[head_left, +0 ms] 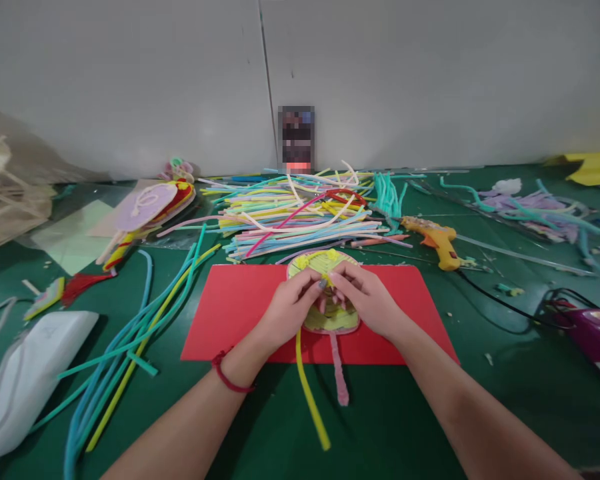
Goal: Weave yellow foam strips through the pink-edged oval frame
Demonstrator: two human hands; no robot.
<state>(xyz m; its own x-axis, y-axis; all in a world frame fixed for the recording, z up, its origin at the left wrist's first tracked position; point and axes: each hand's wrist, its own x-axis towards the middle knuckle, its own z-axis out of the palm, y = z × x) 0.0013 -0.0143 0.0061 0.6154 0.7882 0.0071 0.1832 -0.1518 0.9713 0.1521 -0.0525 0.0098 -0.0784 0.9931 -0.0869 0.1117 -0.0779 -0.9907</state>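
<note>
My left hand and my right hand meet over a round, light-green fan with a pink rim. A pink fuzzy handle points toward me from it. Fingertips of both hands pinch a yellow pipe cleaner above the fan's face. One long end of it hangs from beneath my left hand past the near edge of a red sheet. Under the fan lies that red sheet. My fingers hide the middle of the fan and the exact grip.
Behind the sheet lies a pile of coloured pipe cleaners. An orange glue gun is at right, its cord leading to a purple device. Blue, green and yellow stems, a white box-like object and a lilac fan lie left.
</note>
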